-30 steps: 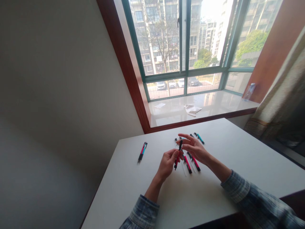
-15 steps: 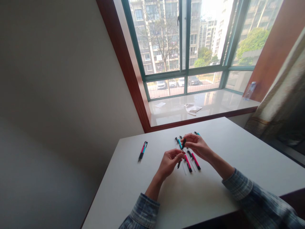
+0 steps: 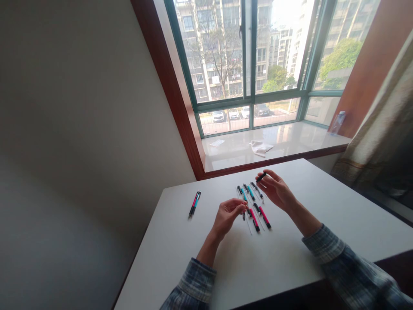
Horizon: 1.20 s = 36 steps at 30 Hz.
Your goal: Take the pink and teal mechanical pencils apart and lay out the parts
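Observation:
My left hand (image 3: 229,216) pinches a slim dark pen part (image 3: 243,212) upright over the rows of pen pieces. Farther back and to the right, my right hand (image 3: 278,192) holds a short black pen piece (image 3: 261,177) between thumb and fingers, apart from the left one. Below them on the white table lie a turquoise barrel (image 3: 251,193), a pink barrel (image 3: 265,217) and another pink barrel (image 3: 254,220), with black clip pieces (image 3: 257,209) and thin pale refills beside them. My left fingers cover some of these pieces.
Two pens, a pink one (image 3: 194,204) and a turquoise one (image 3: 196,205), lie side by side on the table (image 3: 277,258) at the left. Behind the table is a window ledge with a crumpled cloth (image 3: 261,148), a paper (image 3: 217,143) and a clear bottle (image 3: 337,123).
The hands have drawn apart. My right hand has moved back and right with the black pen piece, while my left keeps the slim part near the same spot.

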Each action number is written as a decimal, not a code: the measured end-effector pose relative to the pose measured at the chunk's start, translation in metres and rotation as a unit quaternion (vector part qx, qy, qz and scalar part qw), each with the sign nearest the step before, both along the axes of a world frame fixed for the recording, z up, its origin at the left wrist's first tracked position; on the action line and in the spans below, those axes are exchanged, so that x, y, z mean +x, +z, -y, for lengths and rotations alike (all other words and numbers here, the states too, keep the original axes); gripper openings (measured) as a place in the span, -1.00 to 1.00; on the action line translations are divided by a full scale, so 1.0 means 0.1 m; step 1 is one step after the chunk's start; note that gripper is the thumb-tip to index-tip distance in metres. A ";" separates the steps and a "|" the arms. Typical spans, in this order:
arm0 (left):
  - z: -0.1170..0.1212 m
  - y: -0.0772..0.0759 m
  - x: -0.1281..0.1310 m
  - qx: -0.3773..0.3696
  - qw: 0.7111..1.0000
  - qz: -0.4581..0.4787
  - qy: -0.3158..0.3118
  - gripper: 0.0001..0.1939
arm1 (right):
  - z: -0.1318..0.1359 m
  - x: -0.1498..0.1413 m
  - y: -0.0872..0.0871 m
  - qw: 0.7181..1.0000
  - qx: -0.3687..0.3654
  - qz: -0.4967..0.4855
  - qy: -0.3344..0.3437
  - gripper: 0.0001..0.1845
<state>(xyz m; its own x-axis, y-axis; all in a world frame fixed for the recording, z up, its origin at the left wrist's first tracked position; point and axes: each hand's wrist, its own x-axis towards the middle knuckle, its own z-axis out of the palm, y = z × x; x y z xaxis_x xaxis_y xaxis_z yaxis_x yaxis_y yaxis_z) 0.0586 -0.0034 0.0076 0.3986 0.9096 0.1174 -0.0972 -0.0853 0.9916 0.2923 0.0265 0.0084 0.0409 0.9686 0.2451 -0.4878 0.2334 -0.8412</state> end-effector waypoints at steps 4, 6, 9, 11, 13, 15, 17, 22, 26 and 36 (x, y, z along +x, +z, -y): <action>0.00 0.03 -0.05 -0.001 1.000 0.012 0.016 -0.63 | 0.18 0.20 -0.13 0.949 -0.011 0.281 -0.143 -0.57; -0.02 0.03 -0.06 -0.001 1.000 0.016 0.021 -0.63 | 0.35 0.26 -0.27 0.896 -0.017 0.400 -0.194 -0.61; -0.02 0.02 -0.05 0.000 0.999 0.018 0.032 -0.61 | 0.58 0.28 -0.47 0.824 -0.008 0.525 -0.215 -0.68; -0.01 0.01 -0.03 0.001 0.999 0.016 0.035 -0.60 | 0.69 0.28 -0.55 0.792 -0.004 0.568 -0.223 -0.70; 0.00 0.01 -0.02 0.002 0.999 0.010 0.030 -0.60 | 0.75 0.27 -0.60 0.766 -0.005 0.596 -0.241 -0.66; 0.02 0.01 -0.01 0.002 1.000 0.004 0.020 -0.61 | 0.79 0.26 -0.63 0.744 -0.008 0.617 -0.257 -0.62; 0.03 0.02 -0.02 0.004 1.000 0.000 0.016 -0.61 | 0.81 0.25 -0.65 0.734 -0.010 0.626 -0.261 -0.62; 0.01 0.01 -0.02 0.007 0.999 -0.006 0.033 -0.62 | 0.74 0.23 -0.67 0.761 -0.026 0.592 -0.265 -0.67; -0.01 -0.02 -0.01 0.003 0.999 -0.005 0.035 -0.63 | 0.58 0.16 -0.64 0.782 -0.041 0.564 -0.263 -0.68; -0.03 -0.03 0.01 0.001 0.999 -0.018 0.034 -0.64 | 0.45 -0.04 -0.63 0.778 -0.040 0.567 -0.266 -0.72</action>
